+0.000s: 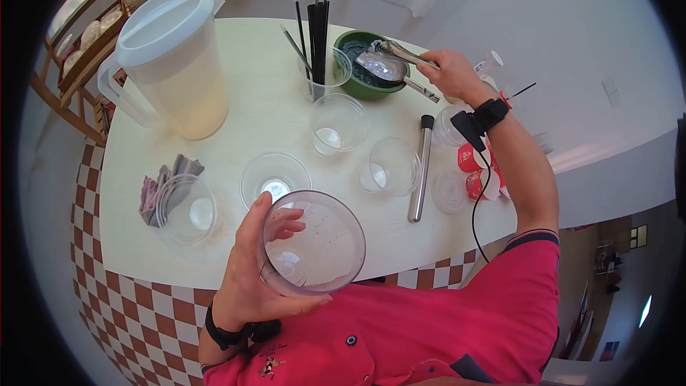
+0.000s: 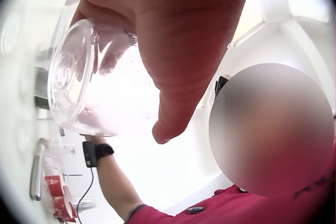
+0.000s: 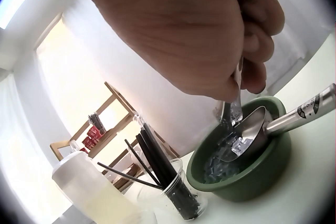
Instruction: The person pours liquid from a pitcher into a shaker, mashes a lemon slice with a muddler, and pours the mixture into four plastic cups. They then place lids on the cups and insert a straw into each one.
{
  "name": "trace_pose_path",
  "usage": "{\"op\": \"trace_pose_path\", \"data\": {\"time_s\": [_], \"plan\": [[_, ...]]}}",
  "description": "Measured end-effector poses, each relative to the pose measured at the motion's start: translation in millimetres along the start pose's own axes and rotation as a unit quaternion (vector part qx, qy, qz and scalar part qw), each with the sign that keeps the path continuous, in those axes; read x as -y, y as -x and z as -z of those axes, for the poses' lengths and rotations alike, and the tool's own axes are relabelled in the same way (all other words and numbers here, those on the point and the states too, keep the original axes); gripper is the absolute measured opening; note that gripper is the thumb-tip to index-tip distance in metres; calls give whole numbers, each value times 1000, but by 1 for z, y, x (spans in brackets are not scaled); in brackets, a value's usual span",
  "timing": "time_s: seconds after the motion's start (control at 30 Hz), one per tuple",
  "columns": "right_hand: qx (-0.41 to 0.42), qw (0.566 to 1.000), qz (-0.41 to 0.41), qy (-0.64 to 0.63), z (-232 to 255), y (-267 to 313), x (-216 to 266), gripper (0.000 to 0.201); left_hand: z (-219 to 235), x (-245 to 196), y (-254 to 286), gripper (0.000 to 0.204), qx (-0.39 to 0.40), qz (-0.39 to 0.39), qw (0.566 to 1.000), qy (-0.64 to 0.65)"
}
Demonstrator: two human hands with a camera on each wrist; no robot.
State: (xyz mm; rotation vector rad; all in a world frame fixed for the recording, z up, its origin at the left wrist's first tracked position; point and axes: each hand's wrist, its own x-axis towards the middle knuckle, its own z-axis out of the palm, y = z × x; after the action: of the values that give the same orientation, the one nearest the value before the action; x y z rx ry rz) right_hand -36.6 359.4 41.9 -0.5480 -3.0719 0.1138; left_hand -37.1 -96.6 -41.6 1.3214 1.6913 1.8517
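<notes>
My left hand grips a clear cup, its thumb and fingers spread round the sides and the mouth tipped toward the head camera. Small drops cling inside this cup. In the left wrist view, the cup's base points toward the table. Over at the back right, my right hand holds metal tongs, whose tips reach into a green bowl. Ice fills part of the bowl. A metal scoop leans in it, handle over the rim, beside the tongs.
A lidded pitcher of pale liquid stands at the left. Black straws stand in a clear cup near the bowl. Several clear cups, a metal muddler, red printed cups and a grey cloth are on the table.
</notes>
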Motion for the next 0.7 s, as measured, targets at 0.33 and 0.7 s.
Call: {"op": "trace_pose_path", "data": {"time_s": [0.33,0.7], "plan": [[-29,972,-3,-232,44,62,31,33,-4,-6,-10,131,-35,9,999,2],[129,956,227,-137,124,184,129,43,-14,-9,-23,123,-22,-39,998,-51]]}}
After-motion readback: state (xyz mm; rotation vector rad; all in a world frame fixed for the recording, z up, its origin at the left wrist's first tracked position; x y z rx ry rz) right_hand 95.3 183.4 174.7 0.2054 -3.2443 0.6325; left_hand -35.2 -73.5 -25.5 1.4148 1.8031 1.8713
